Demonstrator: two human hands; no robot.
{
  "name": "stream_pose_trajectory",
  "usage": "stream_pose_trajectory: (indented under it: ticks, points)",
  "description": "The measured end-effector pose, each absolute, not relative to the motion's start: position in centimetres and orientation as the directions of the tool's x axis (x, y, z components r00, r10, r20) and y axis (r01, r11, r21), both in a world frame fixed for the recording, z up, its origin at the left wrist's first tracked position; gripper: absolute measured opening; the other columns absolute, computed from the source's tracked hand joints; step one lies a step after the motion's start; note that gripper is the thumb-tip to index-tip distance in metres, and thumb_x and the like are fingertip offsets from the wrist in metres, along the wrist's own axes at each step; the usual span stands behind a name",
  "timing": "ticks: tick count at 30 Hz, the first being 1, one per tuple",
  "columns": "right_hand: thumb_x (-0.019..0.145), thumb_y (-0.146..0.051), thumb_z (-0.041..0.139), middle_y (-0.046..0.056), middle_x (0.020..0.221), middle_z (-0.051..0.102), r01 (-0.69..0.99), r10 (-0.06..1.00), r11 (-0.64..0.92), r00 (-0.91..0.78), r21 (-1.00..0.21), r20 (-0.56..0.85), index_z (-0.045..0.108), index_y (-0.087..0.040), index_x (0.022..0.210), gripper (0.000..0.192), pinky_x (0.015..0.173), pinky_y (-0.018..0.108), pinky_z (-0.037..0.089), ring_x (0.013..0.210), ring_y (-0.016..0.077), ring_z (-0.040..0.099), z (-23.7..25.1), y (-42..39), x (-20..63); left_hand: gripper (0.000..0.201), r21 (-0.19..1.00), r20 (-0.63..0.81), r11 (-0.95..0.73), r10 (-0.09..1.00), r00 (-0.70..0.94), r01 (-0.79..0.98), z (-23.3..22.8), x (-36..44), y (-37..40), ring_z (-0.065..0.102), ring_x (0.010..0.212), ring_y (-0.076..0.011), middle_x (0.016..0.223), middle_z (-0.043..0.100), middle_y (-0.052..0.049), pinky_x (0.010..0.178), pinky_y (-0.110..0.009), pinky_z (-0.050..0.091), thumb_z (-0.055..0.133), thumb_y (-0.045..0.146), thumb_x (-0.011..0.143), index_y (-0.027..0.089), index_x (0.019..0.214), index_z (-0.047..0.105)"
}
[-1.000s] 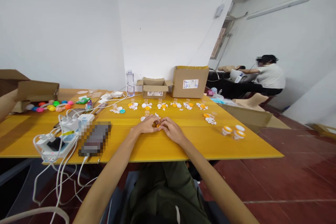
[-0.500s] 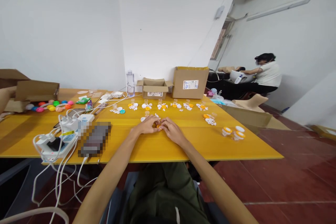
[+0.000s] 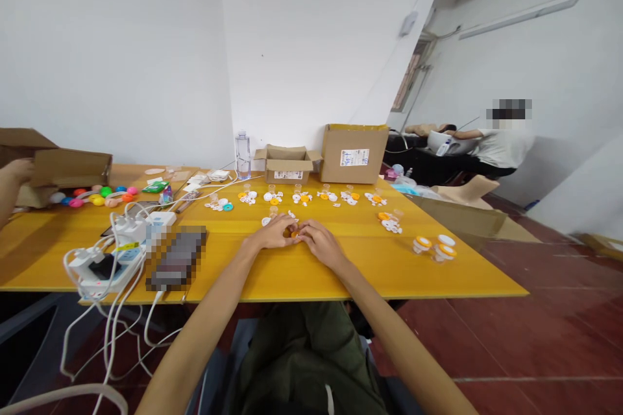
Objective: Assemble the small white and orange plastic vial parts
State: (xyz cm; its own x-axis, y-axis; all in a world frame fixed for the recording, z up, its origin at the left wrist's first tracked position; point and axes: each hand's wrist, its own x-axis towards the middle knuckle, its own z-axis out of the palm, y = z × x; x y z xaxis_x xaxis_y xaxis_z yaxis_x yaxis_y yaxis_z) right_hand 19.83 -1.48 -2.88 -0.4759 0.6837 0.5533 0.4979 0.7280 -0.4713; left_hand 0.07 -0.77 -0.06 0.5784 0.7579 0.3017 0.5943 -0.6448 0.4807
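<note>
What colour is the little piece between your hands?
Orange, seen in the head view, pinched between the left hand and right hand.

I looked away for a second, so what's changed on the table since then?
Almost nothing. Both hands stay together over the small orange part, left hand and right hand in the same spot. At the far left, another person's hand now rests by the cardboard box. The parts rows are unmoved.

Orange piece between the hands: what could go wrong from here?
The small orange piece is pinched between the left hand and right hand; it might slip and roll across the yellow table. A forearm sweep could scatter the part piles behind.
</note>
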Motion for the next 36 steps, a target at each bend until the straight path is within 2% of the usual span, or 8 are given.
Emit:
stream_pose_trajectory:
  ticks: [6,14,21,36]
  points:
    - [0.091,-0.015,0.054,0.005,0.097,0.065,0.49,0.679,0.732,-0.472,-0.474,0.562,0.063,-0.024,0.082,0.016,0.086,0.034,0.051,0.094,0.0201,0.063,-3.06,-1.46,19.72,0.019,0.47,0.3,-0.65,0.754,0.584,0.597,-0.09,0.12,-0.68,0.056,0.092,-0.0217,0.09,0.065,-0.003,0.093,-0.037,0.044,0.065,0.041,0.083,0.023,0.087,0.062]
    - [0.09,-0.015,0.052,0.005,0.095,0.064,0.442,0.722,0.692,-0.446,-0.571,0.529,0.061,-0.023,0.078,0.017,0.087,0.035,0.05,0.092,0.0203,0.062,-3.51,-0.94,19.69,0.017,0.458,0.293,-0.651,0.753,0.589,0.605,0.22,0.26,-0.91,0.057,0.091,-0.0217,0.089,0.064,-0.003,0.092,-0.037,0.044,0.064,0.038,0.083,0.022,0.085,0.061]
    - [0.089,-0.014,0.052,0.005,0.092,0.064,0.412,0.733,0.679,-0.437,-0.608,0.522,0.058,-0.023,0.074,0.018,0.087,0.035,0.05,0.091,0.0201,0.062,-3.31,-0.91,19.63,0.012,0.478,0.277,-0.634,0.766,0.58,0.608,0.4,0.28,-1.13,0.057,0.092,-0.0219,0.091,0.063,-0.004,0.093,-0.038,0.043,0.065,0.032,0.082,0.022,0.085,0.06]
    - [0.089,-0.011,0.052,0.005,0.092,0.063,0.422,0.679,0.734,-0.462,-0.532,0.57,0.06,-0.023,0.08,0.018,0.084,0.033,0.051,0.089,0.0195,0.063,-3.08,-1.41,19.69,0.013,0.472,0.299,-0.648,0.756,0.583,0.598,0.07,0.16,-0.86,0.056,0.091,-0.0214,0.09,0.063,-0.003,0.092,-0.036,0.043,0.067,0.032,0.081,0.021,0.086,0.061]
